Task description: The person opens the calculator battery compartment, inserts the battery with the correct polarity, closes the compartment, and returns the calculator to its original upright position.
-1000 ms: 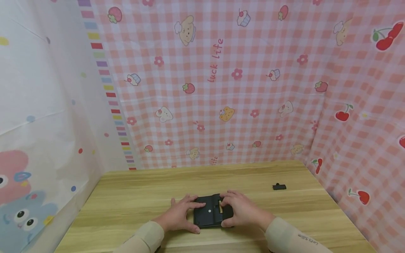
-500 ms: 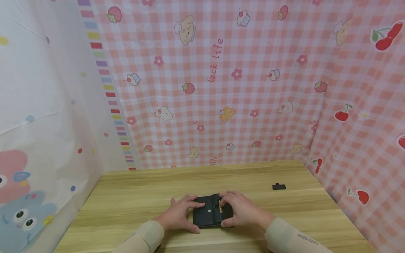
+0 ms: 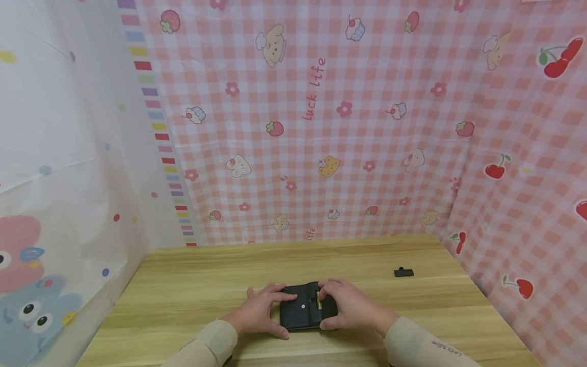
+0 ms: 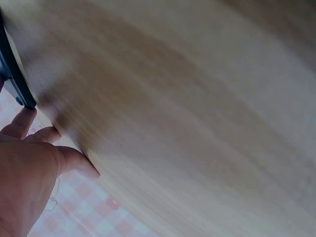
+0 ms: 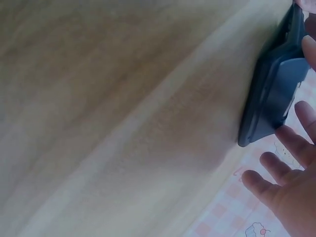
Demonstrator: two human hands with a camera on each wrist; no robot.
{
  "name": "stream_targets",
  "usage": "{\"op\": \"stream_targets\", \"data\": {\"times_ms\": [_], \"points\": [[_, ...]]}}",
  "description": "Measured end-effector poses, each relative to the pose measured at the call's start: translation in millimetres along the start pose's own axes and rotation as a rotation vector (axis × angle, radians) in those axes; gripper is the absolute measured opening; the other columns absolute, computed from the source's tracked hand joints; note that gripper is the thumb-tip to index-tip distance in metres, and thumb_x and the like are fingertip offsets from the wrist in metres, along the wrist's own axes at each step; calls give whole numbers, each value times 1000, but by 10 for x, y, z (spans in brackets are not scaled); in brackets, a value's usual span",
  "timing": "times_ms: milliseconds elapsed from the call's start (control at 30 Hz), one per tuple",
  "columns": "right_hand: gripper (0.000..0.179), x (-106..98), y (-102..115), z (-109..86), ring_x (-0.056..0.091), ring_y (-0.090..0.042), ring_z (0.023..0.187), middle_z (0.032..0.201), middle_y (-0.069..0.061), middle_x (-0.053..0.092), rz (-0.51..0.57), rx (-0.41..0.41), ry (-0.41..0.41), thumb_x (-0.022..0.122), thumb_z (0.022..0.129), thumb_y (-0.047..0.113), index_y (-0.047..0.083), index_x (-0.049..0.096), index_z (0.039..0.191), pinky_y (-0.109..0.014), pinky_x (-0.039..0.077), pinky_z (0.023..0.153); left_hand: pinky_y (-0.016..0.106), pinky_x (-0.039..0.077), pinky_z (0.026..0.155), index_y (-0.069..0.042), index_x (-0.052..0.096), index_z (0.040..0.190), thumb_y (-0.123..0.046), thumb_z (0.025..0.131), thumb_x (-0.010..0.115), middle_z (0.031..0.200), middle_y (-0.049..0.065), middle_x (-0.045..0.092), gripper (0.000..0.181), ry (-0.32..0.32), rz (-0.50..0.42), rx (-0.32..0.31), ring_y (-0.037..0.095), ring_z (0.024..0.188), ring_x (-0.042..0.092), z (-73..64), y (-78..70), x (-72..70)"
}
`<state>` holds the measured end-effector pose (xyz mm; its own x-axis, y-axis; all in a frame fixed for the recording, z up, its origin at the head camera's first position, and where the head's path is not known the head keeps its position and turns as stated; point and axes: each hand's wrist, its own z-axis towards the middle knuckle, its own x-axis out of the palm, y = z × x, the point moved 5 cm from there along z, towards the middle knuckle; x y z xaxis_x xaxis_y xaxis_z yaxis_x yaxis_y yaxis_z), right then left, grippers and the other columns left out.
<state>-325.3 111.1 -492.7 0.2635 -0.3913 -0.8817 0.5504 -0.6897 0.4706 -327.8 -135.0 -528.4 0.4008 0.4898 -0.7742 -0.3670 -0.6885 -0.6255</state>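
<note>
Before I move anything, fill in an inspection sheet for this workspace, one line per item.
Surface: wood-grain table; pale and darker streaks run along it.
Job's things: black device on the table, with an open slot showing what looks like a gold battery; a small black piece, perhaps the slot's cover, lies apart, to the right and farther back.
Clutter: nothing seen.
Left hand: rests at the device's left side, index finger on top.
Right hand: at the device's right side, index finger at the slot.
Cables: nothing seen.
Surroundings: pink checked cloth behind and to the right, white cloth to the left, both with cartoon prints.
</note>
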Motion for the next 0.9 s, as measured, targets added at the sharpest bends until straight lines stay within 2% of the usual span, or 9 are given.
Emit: {"op": "stream_targets", "data": {"times_ms": [67,200,333,433,567,767,900], "points": [[51,-14,-4,6,63,-34,132,146,-13,66,3,-3,3,92,83,41,14,69,120,-57,52,113,93,-4,113,-37,62,150,-44,76,97,171,14,39,82,-1,3,2,51,163,22,3,3,-4],[56,-98,-38,-2,67,-31,126,140,-10,69,-14,17,-13,88,88,43,13,68,131,-55,54,109,93,-4,112,-36,62,150,-43,76,98,171,15,39,83,-3,3,9,51,163,23,-2,-8,-17],[55,-258,-90,-40,65,-36,133,141,-10,69,-29,81,-69,85,92,37,12,67,137,-60,53,111,93,-5,113,-35,62,150,-43,76,98,171,15,39,83,-1,1,13,51,163,22,-14,-15,-22],[52,-394,-135,-77,66,-38,131,140,-12,70,-61,129,-122,84,94,31,9,67,137,-60,53,110,93,-5,113,-36,62,151,-43,76,98,172,14,38,83,3,1,15,51,163,22,-21,-16,-16],[51,-577,-221,-152,69,-36,127,138,-10,73,-141,202,-169,84,94,33,10,68,137,-58,57,106,93,-5,112,-35,62,150,-42,76,98,172,14,38,83,6,1,19,51,163,22,-29,-24,-13],[57,-804,-392,-297,73,-36,121,139,-9,73,-267,283,-152,82,94,43,14,67,141,-58,60,94,93,-6,112,-36,62,150,-43,76,98,172,13,38,83,6,1,15,50,163,22,-32,-23,-7],[58,-924,-530,-375,71,-41,122,139,-16,72,-277,305,-145,82,94,40,9,66,141,-60,59,96,93,-5,113,-37,62,150,-43,76,98,172,13,38,83,6,0,12,50,163,22,-32,-24,-7]]}}
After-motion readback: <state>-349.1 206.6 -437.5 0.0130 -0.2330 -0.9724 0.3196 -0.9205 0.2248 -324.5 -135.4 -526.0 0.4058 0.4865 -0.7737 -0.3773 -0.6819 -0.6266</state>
